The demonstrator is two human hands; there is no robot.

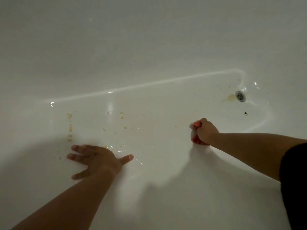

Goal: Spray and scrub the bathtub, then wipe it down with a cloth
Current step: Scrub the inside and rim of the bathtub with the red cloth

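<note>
I look down into a white bathtub [149, 63]. My right hand [206, 131] grips an orange scrub brush [197, 124] and holds it down on the tub floor, left of the drain. Most of the brush is hidden under my fist. My left hand [98, 159] lies flat on the wet tub floor with its fingers spread. Yellow-brown stains [70, 128] dot the floor just beyond my left fingers. More specks [122, 115] lie further to the right.
A round metal drain [240, 96] sits at the far right, with a yellowish smear [231, 97] beside it and a small dark speck [245, 113] below it. A film of water [123, 146] glistens by my left thumb. The tub wall rises behind.
</note>
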